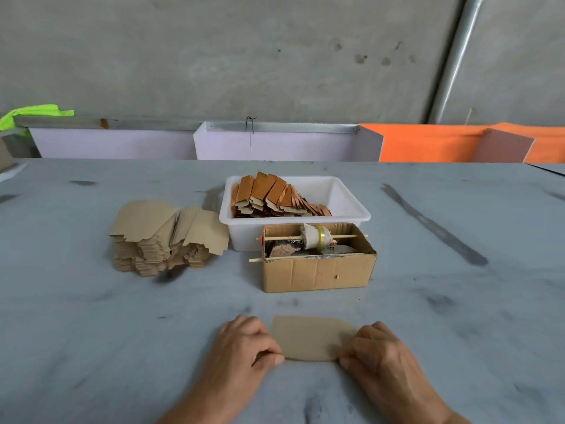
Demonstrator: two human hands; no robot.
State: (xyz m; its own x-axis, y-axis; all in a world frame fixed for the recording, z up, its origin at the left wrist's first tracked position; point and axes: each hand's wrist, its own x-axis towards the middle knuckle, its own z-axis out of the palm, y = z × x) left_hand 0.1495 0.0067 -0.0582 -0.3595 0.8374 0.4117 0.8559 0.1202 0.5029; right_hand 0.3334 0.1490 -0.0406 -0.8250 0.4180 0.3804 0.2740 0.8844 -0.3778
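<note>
A flat tan paper piece point(308, 336) lies on the grey table point(122, 316) near the front edge. My left hand point(244, 344) pinches its left end with curled fingers and thumb. My right hand point(376, 350) pinches its right end the same way. Both hands rest on the table. To the back left stands a tall stack of unfolded tan paper blanks point(165, 237). A white plastic tub point(348, 206) behind holds several folded brown paper bags point(275, 197) leaning in a row.
A small open cardboard box point(318, 270) sits in front of the tub, with two thin sticks and a wrapped spool point(315, 237) across its top. White and orange boards point(428, 142) line the table's far edge below a concrete wall.
</note>
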